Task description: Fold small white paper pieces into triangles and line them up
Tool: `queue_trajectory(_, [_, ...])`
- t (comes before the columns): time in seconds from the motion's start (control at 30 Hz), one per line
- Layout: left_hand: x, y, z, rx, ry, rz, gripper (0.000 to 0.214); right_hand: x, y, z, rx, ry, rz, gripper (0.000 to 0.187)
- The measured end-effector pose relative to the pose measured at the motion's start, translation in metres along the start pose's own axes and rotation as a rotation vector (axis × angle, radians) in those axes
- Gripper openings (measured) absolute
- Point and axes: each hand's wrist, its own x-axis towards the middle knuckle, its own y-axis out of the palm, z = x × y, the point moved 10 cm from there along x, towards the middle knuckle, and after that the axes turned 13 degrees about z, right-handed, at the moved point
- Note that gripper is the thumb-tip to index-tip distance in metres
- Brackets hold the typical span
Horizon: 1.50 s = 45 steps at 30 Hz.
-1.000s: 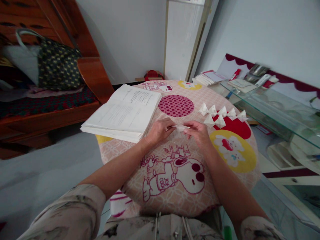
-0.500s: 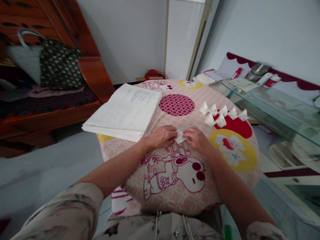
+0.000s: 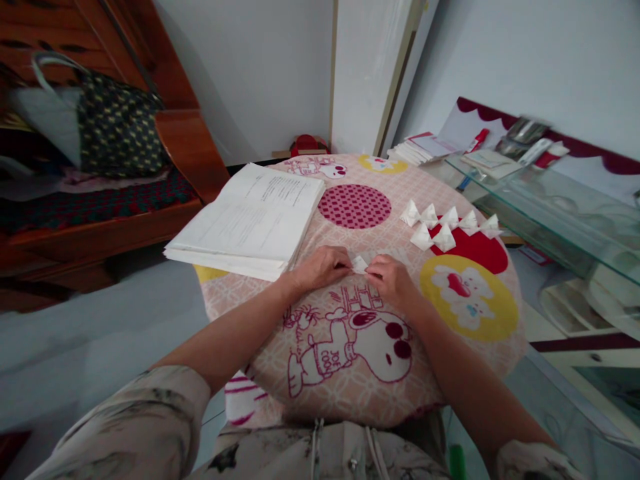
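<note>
Between my two hands, over the near middle of the round table, is a small folded piece of white paper (image 3: pixel 359 265). My left hand (image 3: pixel 325 265) pinches its left side, fingers curled. On its right edge, my right hand (image 3: pixel 391 276) closes thumb and fingertips. Fingers cover parts of both sides, so the exact fold is hard to make out. Several small pointed folded paper pieces (image 3: pixel 444 238) stand in two rows on the right of the table. Left of my hands lies an open stack of printed paper sheets (image 3: pixel 250 220).
A patterned cloth (image 3: pixel 300 320) with cartoon figures covers the table. On the right, a glass shelf (image 3: pixel 560 207) holds a metal container, a red marker and other items. A wooden bench (image 3: pixel 185 153) with a dark patterned bag (image 3: pixel 120 127) stands at the left.
The paper between my hands shows a smaller, flatter visible shape than before. Both hands have shifted very slightly, still pinching it. The view has moved a little.
</note>
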Motion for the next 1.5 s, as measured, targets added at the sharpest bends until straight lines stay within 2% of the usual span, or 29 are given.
queue_trajectory(0.2, [0.003,-0.004,0.023,-0.114,-0.136,-0.035,0.018,0.000,-0.003,-0.030,0.295,0.242,-0.051,0.016])
queue_trajectory(0.4, [0.004,-0.005,0.035,-0.145,-0.261,-0.072,0.017,0.005,0.000,-0.046,0.325,0.384,0.014,0.017])
queue_trajectory(0.7, [0.011,-0.003,0.047,-0.271,-0.302,-0.041,0.020,0.008,0.002,-0.046,0.448,0.298,0.153,0.015])
queue_trajectory(1.03, [0.013,-0.005,0.051,-0.279,-0.311,-0.052,0.023,0.011,0.007,-0.060,0.376,0.422,0.136,0.023])
queue_trajectory(1.2, [0.012,-0.005,0.052,-0.190,-0.380,-0.062,0.020,0.012,0.007,-0.063,0.312,0.461,0.110,0.022])
queue_trajectory(1.37, [0.014,-0.006,0.047,-0.080,-0.402,-0.064,0.019,0.011,0.006,-0.061,0.261,0.483,0.106,0.021])
queue_trajectory(1.5, [0.015,-0.004,0.048,-0.074,-0.409,-0.048,0.017,0.011,0.005,-0.059,0.239,0.473,0.087,0.022])
